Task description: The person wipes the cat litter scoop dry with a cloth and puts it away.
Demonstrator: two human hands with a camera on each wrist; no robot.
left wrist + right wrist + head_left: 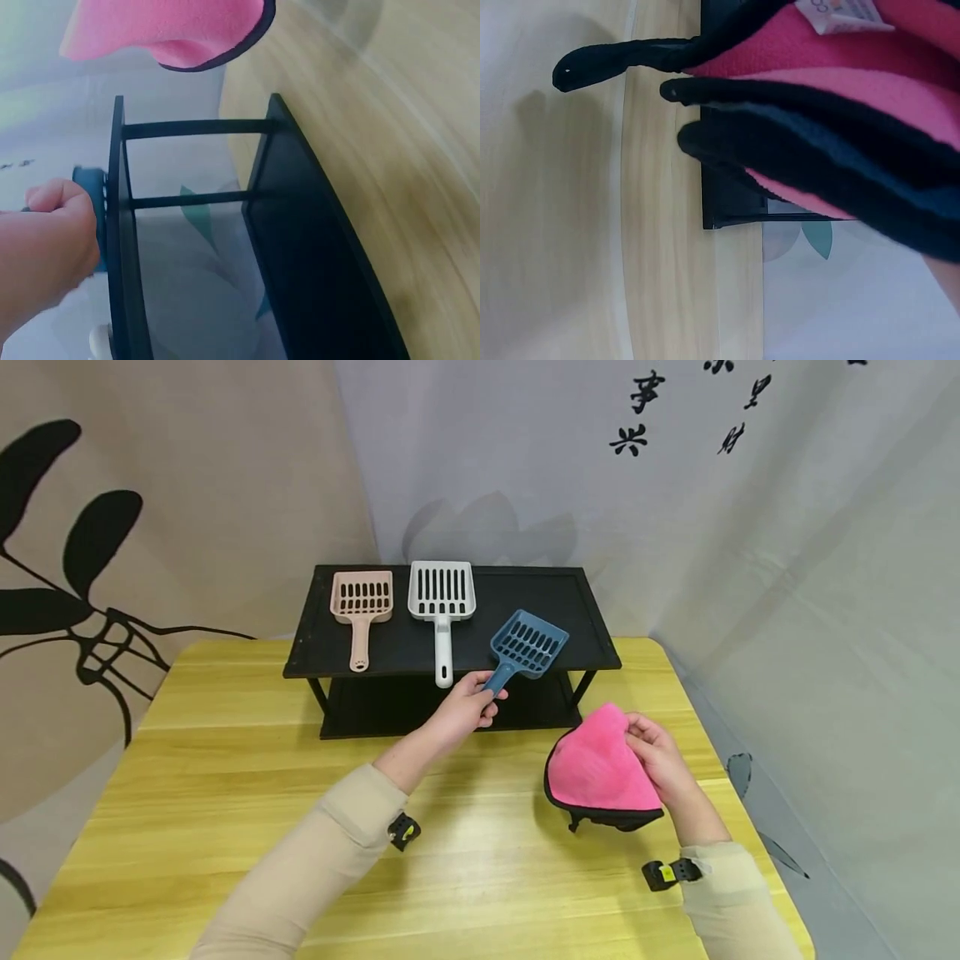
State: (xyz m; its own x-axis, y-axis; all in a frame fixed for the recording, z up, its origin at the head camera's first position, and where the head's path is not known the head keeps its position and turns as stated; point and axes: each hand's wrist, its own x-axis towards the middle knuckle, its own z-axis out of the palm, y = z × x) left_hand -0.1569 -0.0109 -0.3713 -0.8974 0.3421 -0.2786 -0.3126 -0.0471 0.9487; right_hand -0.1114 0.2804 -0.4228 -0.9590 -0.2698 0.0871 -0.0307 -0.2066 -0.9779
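My left hand grips the handle of a blue slotted litter scoop, whose head lies over the right part of the black shelf's top. In the left wrist view that hand is beside the shelf edge and partly covers the scoop. At the right, my right hand pinches a pink plush cloth with black trim, held above the table. The right wrist view shows the cloth's folded edges close up, with a white label; most of that hand is hidden there.
A beige-pink litter scoop and a white one lie on the two-tier black shelf, handles toward me. Under it is a wooden table. Behind hangs a pale curtain with black prints.
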